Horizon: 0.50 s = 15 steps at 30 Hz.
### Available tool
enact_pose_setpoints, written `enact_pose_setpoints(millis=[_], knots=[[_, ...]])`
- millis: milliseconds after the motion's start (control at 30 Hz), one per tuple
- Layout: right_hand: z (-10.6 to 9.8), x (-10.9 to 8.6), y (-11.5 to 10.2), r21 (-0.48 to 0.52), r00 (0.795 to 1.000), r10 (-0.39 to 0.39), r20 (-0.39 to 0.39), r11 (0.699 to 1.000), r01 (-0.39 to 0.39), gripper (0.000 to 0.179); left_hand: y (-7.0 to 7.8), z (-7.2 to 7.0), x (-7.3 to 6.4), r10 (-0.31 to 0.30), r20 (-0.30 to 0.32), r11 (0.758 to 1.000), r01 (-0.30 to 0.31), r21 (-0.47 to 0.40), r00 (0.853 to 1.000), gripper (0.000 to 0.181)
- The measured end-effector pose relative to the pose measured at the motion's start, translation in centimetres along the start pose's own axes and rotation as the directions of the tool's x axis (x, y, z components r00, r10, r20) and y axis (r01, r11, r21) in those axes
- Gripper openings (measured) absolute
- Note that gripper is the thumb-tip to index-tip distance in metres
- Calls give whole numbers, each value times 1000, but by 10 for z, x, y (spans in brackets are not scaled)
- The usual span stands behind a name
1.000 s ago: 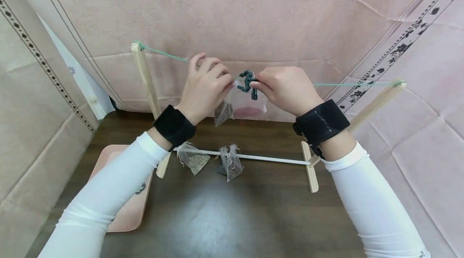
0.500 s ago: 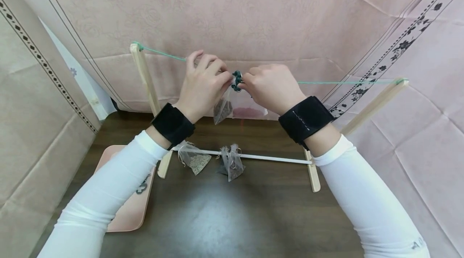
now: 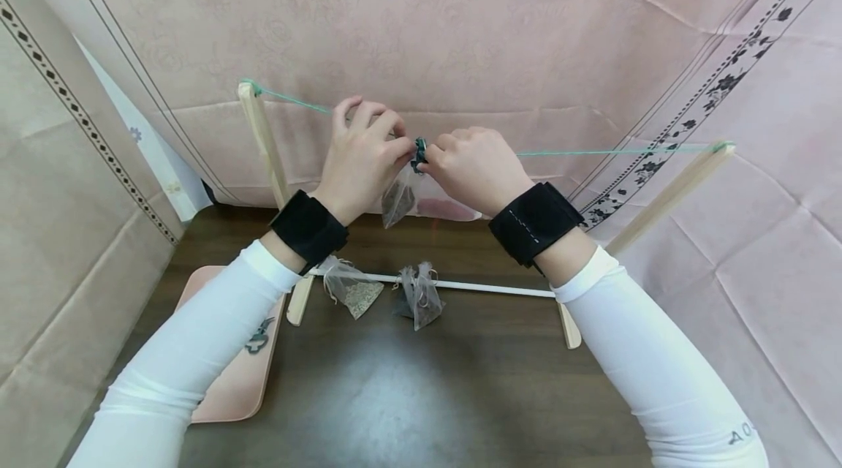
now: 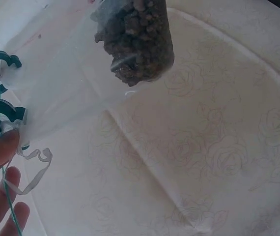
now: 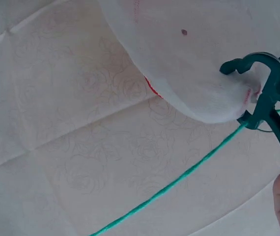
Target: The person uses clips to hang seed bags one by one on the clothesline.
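At the green string (image 3: 572,153), my left hand (image 3: 363,161) pinches the top of a sheer drawstring bag (image 3: 399,199) that hangs with dark granules (image 4: 140,42) in it. My right hand (image 3: 479,170) grips a dark green spring clip (image 3: 419,153) right beside the left fingertips. In the left wrist view this clip (image 4: 2,115) sits at the bag's gathered neck, above the thumb, with a pale ribbon loop (image 4: 37,177) hanging out. Another green clip (image 5: 267,93) stands on the string at a whitish bag. That bag's pink bottom (image 3: 447,210) shows below my right hand.
Wooden posts (image 3: 266,139) (image 3: 671,197) hold the string at both ends. A white rod (image 3: 493,287) joins their feet, with two sheer bags (image 3: 360,296) (image 3: 421,300) lying against it. A pink tray (image 3: 230,395) with a dark clip (image 3: 259,336) sits under my left forearm.
My right hand has moved left with the green clip, from a short distance away up to the left fingertips at the bag's neck. The left hand has hardly moved, still pinching the bag.
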State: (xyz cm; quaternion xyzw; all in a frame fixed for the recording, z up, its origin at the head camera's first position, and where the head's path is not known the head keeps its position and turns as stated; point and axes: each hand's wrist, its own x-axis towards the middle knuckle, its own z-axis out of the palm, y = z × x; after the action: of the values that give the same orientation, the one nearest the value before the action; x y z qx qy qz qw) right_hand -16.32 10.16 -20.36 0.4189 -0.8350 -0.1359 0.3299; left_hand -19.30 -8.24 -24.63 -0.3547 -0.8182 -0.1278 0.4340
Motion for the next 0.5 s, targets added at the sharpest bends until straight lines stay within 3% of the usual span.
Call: enact_pose_setpoints(millis=[500], knots=[[4,-2,-4,72,999,6,49,997,-10,31,0,2,-5,-4,-15,1000,3,-20,1000,8]])
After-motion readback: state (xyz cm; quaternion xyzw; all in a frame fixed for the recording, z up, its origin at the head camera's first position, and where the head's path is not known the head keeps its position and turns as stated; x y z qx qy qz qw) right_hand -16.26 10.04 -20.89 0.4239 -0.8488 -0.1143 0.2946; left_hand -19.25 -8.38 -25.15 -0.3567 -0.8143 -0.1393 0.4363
